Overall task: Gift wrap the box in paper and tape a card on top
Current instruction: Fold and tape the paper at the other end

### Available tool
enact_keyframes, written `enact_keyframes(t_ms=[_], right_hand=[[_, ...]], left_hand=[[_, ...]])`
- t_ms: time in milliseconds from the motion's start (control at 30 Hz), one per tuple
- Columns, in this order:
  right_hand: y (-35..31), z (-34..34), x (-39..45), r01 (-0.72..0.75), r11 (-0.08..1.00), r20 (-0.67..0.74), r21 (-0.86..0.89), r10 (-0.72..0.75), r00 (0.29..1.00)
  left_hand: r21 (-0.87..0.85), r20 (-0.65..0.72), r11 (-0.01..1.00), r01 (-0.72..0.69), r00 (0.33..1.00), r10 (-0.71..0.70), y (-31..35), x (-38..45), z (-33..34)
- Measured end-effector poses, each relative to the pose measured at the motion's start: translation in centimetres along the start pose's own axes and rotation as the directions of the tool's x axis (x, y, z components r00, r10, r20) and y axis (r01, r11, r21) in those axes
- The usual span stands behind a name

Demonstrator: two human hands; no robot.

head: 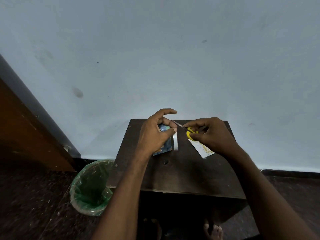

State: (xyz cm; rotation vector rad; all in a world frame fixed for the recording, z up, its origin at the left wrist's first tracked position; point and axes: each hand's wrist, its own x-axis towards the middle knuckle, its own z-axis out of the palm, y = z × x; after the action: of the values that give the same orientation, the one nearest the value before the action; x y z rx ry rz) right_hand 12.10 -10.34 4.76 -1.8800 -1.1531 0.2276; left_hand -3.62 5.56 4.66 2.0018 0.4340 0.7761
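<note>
Feet [213, 231] below the table's near edge; both hands busy at its far edge.

Wrapped box [164, 144] lies toward the table's [173, 175] far left corner, long axis running near to far, with the left hand [155, 134] on it, fingers curled, apparently pinching a tape end. Tape roll [175, 142] stands just right of the box. Right hand [211, 134] grips the scissors [190, 133], blades aimed left at the left fingertips, likely about to snip tape. Card [202, 148] lies partly under the right hand, so that hand is nearer it. Bin [91, 187] stands left of the table.
</note>
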Motion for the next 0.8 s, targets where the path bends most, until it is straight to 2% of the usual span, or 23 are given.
enact_keyframes(t_ms=[133, 200, 267, 333, 400, 467, 533, 633, 700, 800], right_hand=[[0.4, -0.9, -0.3, -0.062, 0.997, -0.035, -0.053, 0.06, 0.998], [1.1, -0.7, -0.4, -0.125, 0.982, -0.044, -0.143, 0.12, 0.992], [1.6, 0.2, -0.4, -0.167, 0.918, -0.016, -0.359, 0.173, 0.985], [1.8, 2.0, -0.5, -0.159, 0.835, 0.083, -0.527, 0.236, 0.968], [1.5, 3.5, -0.7, -0.098, 0.745, 0.156, -0.66, 0.263, 0.952], [1.0, 4.1, -0.9, -0.059, 0.687, 0.169, -0.724, 0.26, 0.951], [1.1, 4.2, -0.7, -0.063, 0.719, 0.131, -0.692, 0.21, 0.969], [1.7, 4.5, -0.6, -0.137, 0.903, -0.089, -0.406, 0.11, 0.99], [1.3, 4.7, -0.5, -0.052, 0.978, -0.139, -0.204, 0.023, 0.99], [0.3, 5.2, -0.2, 0.066, 0.998, -0.132, -0.012, -0.067, 0.989]], left_hand=[[-0.018, -0.014, 1.0, 0.02, 1.0, -0.02, -0.2, 0.1, 0.1], [-0.013, -0.011, 1.0, 0.025, 1.0, -0.026, -0.2, 0.2, 0.1], [-0.017, -0.007, 0.999, 0.035, 0.999, -0.035, -0.2, 0.2, 0.0], [-0.026, -0.005, 0.998, 0.051, 0.999, -0.051, -0.3, 0.3, -0.1], [-0.029, 0.0, 0.998, 0.062, 0.998, -0.062, -0.4, 0.2, 0.0], [-0.04, 0.011, 0.997, 0.063, 0.998, -0.063, -0.4, 0.2, 0.1], [-0.045, 0.021, 0.997, 0.065, 0.998, -0.065, -0.3, 0.2, 0.1], [-0.057, 0.046, 0.996, 0.068, 0.997, -0.065, -0.3, 0.2, -0.2], [-0.069, 0.074, 0.996, 0.06, 0.996, -0.055, -0.2, 0.3, -0.2], [-0.083, 0.116, 0.995, 0.048, 0.993, -0.038, -0.1, 0.2, -0.4]])
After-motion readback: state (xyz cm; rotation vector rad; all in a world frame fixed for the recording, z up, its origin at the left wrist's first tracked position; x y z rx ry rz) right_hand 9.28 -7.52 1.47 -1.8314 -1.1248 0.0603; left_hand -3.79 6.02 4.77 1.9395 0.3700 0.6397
